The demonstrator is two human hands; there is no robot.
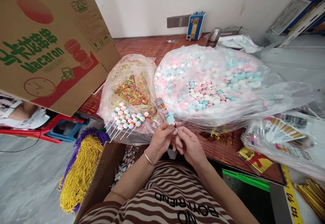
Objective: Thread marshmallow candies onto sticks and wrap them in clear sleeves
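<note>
My left hand (163,138) is closed on the gathered end of a small printed plastic candy bag (164,110), which points up and away from me with pale blue candy showing inside. My right hand (187,143) pinches at the same end of the bag, its fingers touching those of my left; any tie between the fingertips is too small to make out. To the left, several candy skewers (128,118) of pink, blue and white pieces on white sticks lie on a large clear bag of colourful ring-shaped candies (134,92). A bigger bag of pastel candies (205,92) lies just beyond my hands.
A tall cardboard box (58,75) stands at left. Yellow bead strings (81,173) hang below it. An open carton (98,180) with wrapped sweets sits under the table edge. At right lie a plastic package (281,136) and gold twist ties (311,195). A blue device (196,26) stands by the wall.
</note>
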